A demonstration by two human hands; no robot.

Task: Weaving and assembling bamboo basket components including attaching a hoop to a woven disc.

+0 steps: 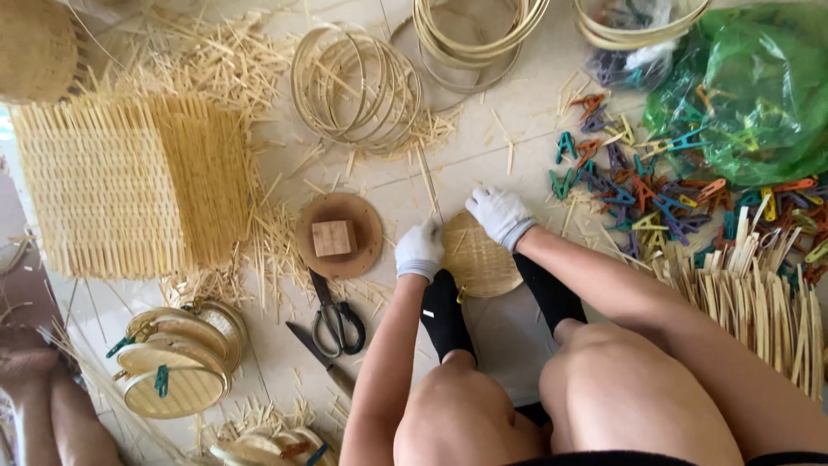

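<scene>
Closest to us, our bare knees frame two feet in black socks (445, 315), planted on the tiled floor (535, 112). Just beyond the toes lies a round woven bamboo disc (479, 259), and both our hands, in white gloves, are on it: the left hand (420, 248) grips its left rim, fingers curled over the edge, while the right hand (500, 216) presses on the upper rim, so the two sit a little apart, each clamped on the disc. A thin bamboo strip (429, 183) rises from between them. To the left of the disc lie black scissors (334, 318) and a knife (326, 355), and past them a round wooden board (340, 235) carrying a small block. Finished round lids (177, 362) stack toward the floor's near left. On the right, cut bamboo strips (759, 302) lie beside scattered coloured clips (638, 185). Farther off, woven mats (129, 181) lie left, bamboo hoops (355, 86) in the middle and a green plastic bag (759, 86) at the far right corner.
</scene>
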